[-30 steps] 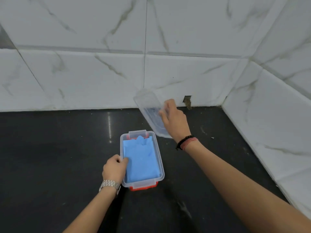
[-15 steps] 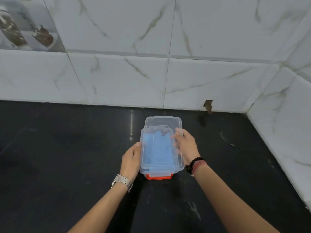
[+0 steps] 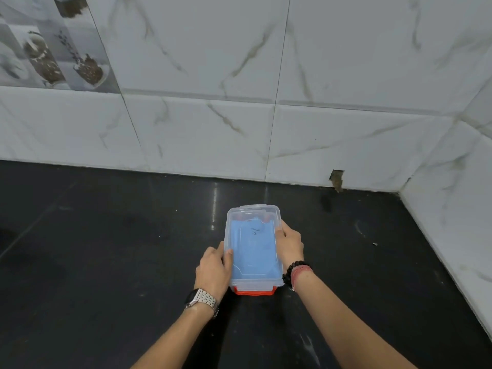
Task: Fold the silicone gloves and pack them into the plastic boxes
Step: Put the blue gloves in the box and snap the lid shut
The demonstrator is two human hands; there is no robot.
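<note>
A clear plastic box (image 3: 254, 284) with red clips stands on the black counter, a little right of centre. A folded blue silicone glove (image 3: 253, 251) lies inside it, seen through the transparent lid (image 3: 253, 211) that sits on top. My left hand (image 3: 213, 270) grips the box's left side with its thumb on the lid's edge. My right hand (image 3: 290, 243) holds the right side, fingers pressed on the lid's rim.
The black counter (image 3: 106, 262) stretches wide to the left and ends at white marble-tiled walls (image 3: 213, 142) behind and on the right. A chipped hole (image 3: 336, 179) shows in the back tile near the corner.
My right hand brought the lid from the air down onto the box. Both hands now hold the lidded box by its sides. The camera view shifted left.
</note>
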